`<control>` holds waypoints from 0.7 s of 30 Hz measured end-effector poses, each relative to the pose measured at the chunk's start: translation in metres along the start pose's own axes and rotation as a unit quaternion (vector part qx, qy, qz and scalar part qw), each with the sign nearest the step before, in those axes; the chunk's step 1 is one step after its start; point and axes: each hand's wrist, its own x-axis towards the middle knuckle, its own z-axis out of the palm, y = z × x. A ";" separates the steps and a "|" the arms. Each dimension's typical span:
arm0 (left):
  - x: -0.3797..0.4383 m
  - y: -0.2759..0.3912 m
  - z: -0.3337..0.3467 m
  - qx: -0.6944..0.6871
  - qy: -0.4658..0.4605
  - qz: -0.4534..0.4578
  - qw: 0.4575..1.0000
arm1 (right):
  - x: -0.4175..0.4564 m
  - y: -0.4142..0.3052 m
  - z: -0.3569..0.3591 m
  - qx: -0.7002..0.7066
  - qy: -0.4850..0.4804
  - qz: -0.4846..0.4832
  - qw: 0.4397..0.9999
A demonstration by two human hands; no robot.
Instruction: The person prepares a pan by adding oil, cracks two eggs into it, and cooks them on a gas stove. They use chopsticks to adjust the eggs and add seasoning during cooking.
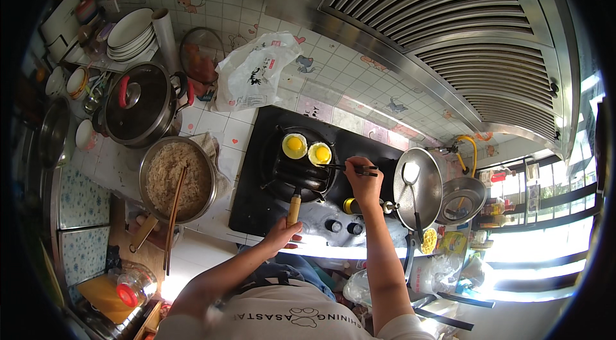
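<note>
A black multi-section frying pan [294,175] sits on the left burner of a black gas cooktop [370,142]. Two eggs with whole yellow yolks lie in its far round wells, a left egg [294,146] and a right egg [319,153]. The near part of the pan has a dark ridged surface. My left hand [283,235] grips the pan's wooden handle [294,207]. In my right hand [364,180] is a pair of dark chopsticks [339,166], their tips at the near edge of the right egg.
Left of the cooktop stand a pan of rice [168,176] with long wooden chopsticks [175,215] and a lidded pot [139,104]. A wok [416,190] holding a spatula [411,181] stands to the right. An oil bottle [353,206] lies near my right wrist. Overhead hangs a range hood [433,12].
</note>
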 end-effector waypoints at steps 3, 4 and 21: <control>0.000 0.000 0.000 -0.001 0.000 0.003 1.000 | 0.000 0.001 0.000 0.013 -0.001 0.002 1.000; -0.001 0.000 0.000 -0.001 0.003 0.003 1.000 | 0.000 0.002 0.000 0.018 -0.002 0.003 1.000; -0.002 0.003 0.001 0.006 -0.001 -0.001 1.000 | 0.001 0.003 0.005 0.039 -0.004 0.023 0.999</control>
